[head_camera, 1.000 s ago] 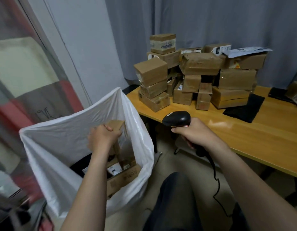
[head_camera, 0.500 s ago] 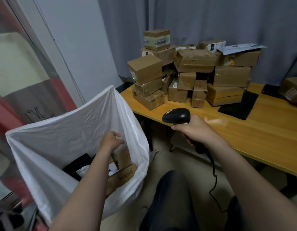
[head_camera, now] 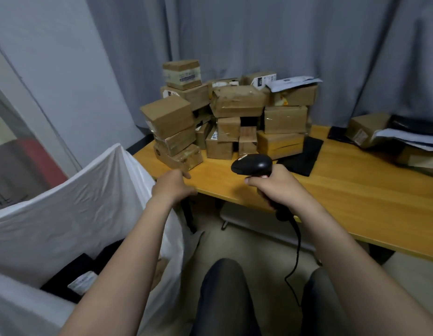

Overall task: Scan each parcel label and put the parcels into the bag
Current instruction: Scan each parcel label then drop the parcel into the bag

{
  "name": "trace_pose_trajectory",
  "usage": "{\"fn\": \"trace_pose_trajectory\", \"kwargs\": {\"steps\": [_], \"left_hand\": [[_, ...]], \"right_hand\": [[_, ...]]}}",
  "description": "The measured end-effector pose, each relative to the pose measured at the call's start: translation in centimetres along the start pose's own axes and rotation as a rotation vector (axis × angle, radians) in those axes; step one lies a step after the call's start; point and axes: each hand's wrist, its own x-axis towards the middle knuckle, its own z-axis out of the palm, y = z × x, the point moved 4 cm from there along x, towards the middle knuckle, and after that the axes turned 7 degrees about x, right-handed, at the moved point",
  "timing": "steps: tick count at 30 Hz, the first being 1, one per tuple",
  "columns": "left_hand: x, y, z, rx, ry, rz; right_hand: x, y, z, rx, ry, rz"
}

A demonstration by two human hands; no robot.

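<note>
Left hand [head_camera: 173,187] is now coming out of the white bag [head_camera: 65,202], empty, fingers loosely extended, reaching over the table [head_camera: 356,190] edge. Parcel pile [head_camera: 237,110] is sitting on the table. The lowest front box [head_camera: 184,158] is lying just ahead of this hand, long axis roughly crosswise. Right hand [head_camera: 276,187] is gripping the scanner [head_camera: 252,164], farther from that box, so the left is likely picking.

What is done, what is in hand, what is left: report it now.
Done: at least one labelled parcel lies in the bag.
In hand: the right hand grips the scanner. The left hand is empty, out over the table edge near the pile.
Left: that whole pile, plus a smaller heap at the far right, is not bagged.
</note>
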Motion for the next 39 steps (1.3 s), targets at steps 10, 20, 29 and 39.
{"fn": "trace_pose_trajectory", "kwargs": {"steps": [10, 20, 29, 39], "left_hand": [[2.5, 18.9, 0.2, 0.04, 0.027, 0.396], [3.4, 35.0, 5.2, 0.093, 0.001, 0.63], [4.8, 48.8, 10.8, 0.084, 0.005, 0.772], [7.2, 59.1, 15.0, 0.048, 0.139, 0.908]], "right_hand": [[0.5, 2.6, -11.3, 0.156, 0.352, -0.026], [-0.4, 7.3, -24.4, 0.161, 0.634, 0.036], [1.5, 12.4, -31.8, 0.194, 0.71, 0.162], [3.4, 16.4, -36.1, 0.25, 0.766, 0.208]]}}
